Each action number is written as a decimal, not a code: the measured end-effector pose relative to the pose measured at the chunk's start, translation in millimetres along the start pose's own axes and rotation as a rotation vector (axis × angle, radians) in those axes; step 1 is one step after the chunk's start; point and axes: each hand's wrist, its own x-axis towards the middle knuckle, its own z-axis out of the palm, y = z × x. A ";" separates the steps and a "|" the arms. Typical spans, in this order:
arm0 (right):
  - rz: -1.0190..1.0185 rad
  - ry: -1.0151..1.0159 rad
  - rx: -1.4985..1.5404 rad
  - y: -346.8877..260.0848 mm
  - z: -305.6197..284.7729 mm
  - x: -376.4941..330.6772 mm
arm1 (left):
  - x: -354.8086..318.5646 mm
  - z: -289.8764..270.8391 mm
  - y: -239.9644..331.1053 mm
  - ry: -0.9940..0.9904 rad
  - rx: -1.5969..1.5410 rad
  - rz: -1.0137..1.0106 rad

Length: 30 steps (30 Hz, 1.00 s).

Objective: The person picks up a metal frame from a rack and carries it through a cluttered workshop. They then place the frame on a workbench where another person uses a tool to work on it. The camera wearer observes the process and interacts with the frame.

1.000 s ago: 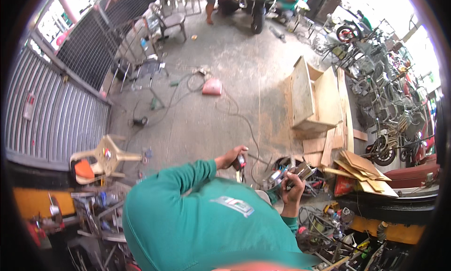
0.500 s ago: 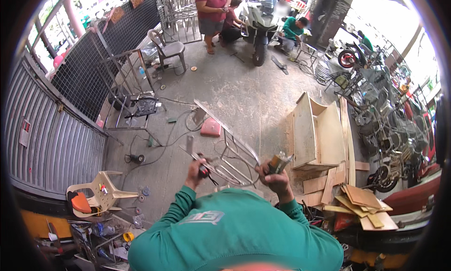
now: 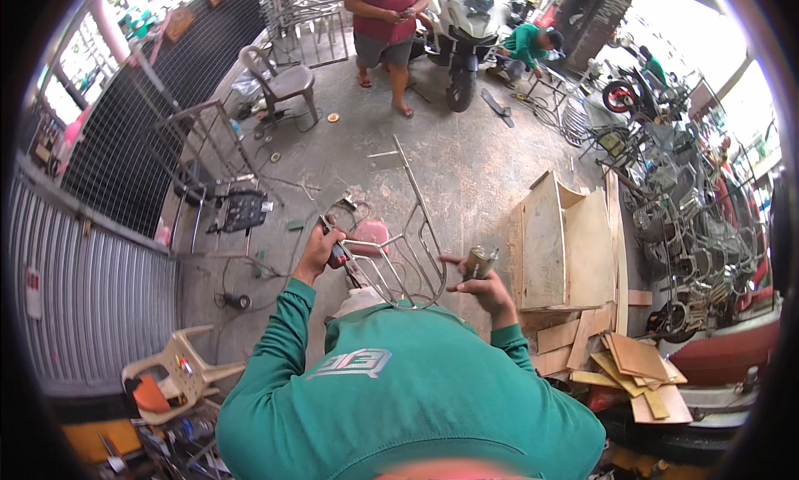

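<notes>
From my remote seat, the biggest thing I see is the grey corrugated shutter down the left, with a small white label plate fixed low on it. Right of centre stands an open wooden crate, with loose brown boards piled beside its lower corner. Further right, a tangle of parked bicycles fills the edge. At the top a scooter stands on the concrete, beside a person in a red top; another person in green crouches near it. A brown chair sits to their left, and a beige plastic chair lies low left.

In front of my green shirt is a bent wire rack frame, held up off the floor, one long rod pointing away. My left hand is wrapped in a fist round a red-handled tool that touches the frame's left side. My right hand pinches a small metal cylinder just beside the frame's right edge. A pink object lies on the floor behind the wires.
</notes>
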 end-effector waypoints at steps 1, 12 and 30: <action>-0.138 0.077 -0.058 -5.7 -3.1 14.9 | 23.5 -7.7 -3.1 -0.045 -0.018 -0.019; -0.183 -0.026 0.773 37.9 15.9 216.8 | 212.5 -45.1 18.2 -0.508 0.052 -0.093; -0.192 0.270 0.408 -0.7 -37.4 239.9 | 312.3 41.2 37.2 -0.299 1.117 0.105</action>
